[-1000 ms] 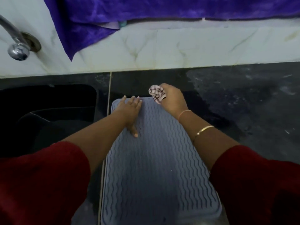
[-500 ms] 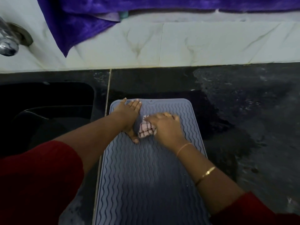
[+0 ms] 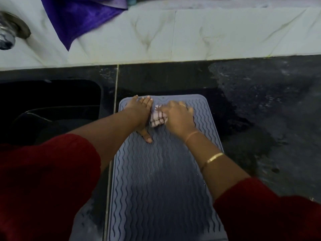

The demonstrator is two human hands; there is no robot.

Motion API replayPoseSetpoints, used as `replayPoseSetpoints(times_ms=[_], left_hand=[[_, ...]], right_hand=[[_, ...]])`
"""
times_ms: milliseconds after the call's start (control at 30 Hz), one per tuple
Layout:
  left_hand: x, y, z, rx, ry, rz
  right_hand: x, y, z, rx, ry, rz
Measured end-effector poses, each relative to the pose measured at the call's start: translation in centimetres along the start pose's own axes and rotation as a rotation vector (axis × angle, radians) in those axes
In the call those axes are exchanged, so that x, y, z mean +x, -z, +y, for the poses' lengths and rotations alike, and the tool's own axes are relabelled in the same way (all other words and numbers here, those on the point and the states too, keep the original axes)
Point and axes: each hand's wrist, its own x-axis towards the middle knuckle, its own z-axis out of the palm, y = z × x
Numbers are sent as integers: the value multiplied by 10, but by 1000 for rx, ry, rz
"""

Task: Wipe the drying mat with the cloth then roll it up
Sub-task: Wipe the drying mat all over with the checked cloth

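Head view: the drying mat (image 3: 165, 180) lies flat on the dark counter (image 3: 260, 101), its long axis running straight away from the person, both hands at the far end. Left hand (image 3: 140, 112) lies flat, fingers straight, pinning the far-left corner. Right hand (image 3: 177, 117) clutches the bunched checked cloth (image 3: 157, 119) right beside it (rubbery-looking mat, wavy ridges).

One grey wavy-ribbed silicone drying mat (image 3: 156, 188); one crumpled pink-and-white checked cloth (image 3: 157, 120); two bare hands, left hand (image 3: 140, 112) and right hand (image 3: 178, 119); two gold-coloured bangles (image 3: 214, 157); one purple fabric towel (image 3: 83, 16); one chrome tap (image 3: 7, 37); one black sink (image 3: 52, 96).
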Motion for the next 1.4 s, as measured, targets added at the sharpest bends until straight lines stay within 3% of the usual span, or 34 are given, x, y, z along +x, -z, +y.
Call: replayPoseSetpoints(times_ms=[200, 300, 367, 533, 767, 933, 1033, 1100, 1167, 1400], left_hand=[[-4, -1, -4, -30, -5, 37], [-2, -7, -6, -53, -11, 68], [0, -8, -7, -61, -13, 80], [6, -5, -8, -37, -15, 21], [1, -4, -9, -52, -11, 56], [-2, -2, -8, -48, 5, 28], [-1, -3, 0, -50, 18, 53], [-1, -8, 2, -112, 0, 79], [-2, -18, -1, -167, -22, 125], [-7, -24, -5, -247, -25, 101]], right_hand=[[-96, -7, -1, 29, 97, 12], [-83, 6, 2, 144, 80, -101], [-46, 15, 4, 244, 56, -71], [26, 15, -11, -6, -33, -72], [-81, 0, 1, 10, 97, -62], [-105, 23, 6, 237, 188, -321], [-64, 34, 3, 385, 126, -194], [-39, 28, -6, 262, 54, -89], [-37, 16, -18, 100, 13, -112], [-158, -3, -2, 107, 146, -73]])
